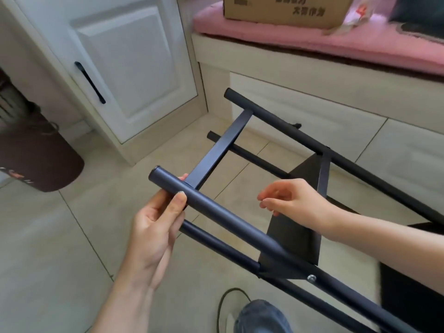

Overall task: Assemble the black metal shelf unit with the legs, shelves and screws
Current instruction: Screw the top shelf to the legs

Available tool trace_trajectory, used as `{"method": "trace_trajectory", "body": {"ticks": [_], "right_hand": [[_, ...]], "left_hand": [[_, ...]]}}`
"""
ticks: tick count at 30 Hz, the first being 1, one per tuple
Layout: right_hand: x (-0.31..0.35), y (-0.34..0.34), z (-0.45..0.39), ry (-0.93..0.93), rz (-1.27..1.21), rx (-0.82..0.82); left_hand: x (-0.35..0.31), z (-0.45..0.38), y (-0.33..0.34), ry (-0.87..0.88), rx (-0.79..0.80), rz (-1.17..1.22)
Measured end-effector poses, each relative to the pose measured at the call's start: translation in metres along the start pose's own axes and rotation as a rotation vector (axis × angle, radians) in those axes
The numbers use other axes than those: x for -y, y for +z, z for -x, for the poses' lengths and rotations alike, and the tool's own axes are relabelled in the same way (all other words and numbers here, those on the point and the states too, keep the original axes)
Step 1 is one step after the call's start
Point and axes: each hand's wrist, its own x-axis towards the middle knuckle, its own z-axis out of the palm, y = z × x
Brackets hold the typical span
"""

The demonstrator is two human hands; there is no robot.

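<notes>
four black legs show in the head view, and the shelf unit (288,188) lies tipped on its side over the tiled floor (48,236), its leg ends pointing to the far left. your left hand (156,227) grasps the near leg (216,212) close to its capped end, thumb on top and fingers curled underneath, just where the flat crossbar (216,150) meets it. your right hand (286,198) hovers above the middle of the frame, clear of the metal, fingers loosely bent; it may be pinching a small screw at the fingertips, but the view is too soft to say. one shelf panel (295,236) already sits between the legs, and a silver screw head (311,278) is seated in the near leg just right of it. the far leg (312,138) carries the other end of the crossbar. judging from this, you are at the crossbar joint on the near leg: lining up the bar end with the leg's hole. the next move calls for holding the leg steady with your left hand while your right brings a fastener square to the joint, since a slanted start could cross the thread. a cardboard box (286,8) rests on the pink cushion (312,44) far right.
</notes>
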Motion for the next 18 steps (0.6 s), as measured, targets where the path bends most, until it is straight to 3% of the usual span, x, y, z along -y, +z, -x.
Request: {"method": "trace_trajectory", "body": {"ticks": [6, 11, 18], "right_hand": [[-0.008, 0.016, -0.023, 0.147, 0.015, 0.160], [-0.021, 0.028, -0.039, 0.150, 0.129, 0.309], [-0.023, 0.070, -0.068, 0.173, 0.026, 0.340]], "left_hand": [[0.050, 0.000, -0.016, -0.097, -0.078, 0.075], [0.082, -0.002, -0.031, -0.160, -0.136, 0.142], [0.111, -0.006, -0.055, -0.208, -0.096, 0.182]]}}
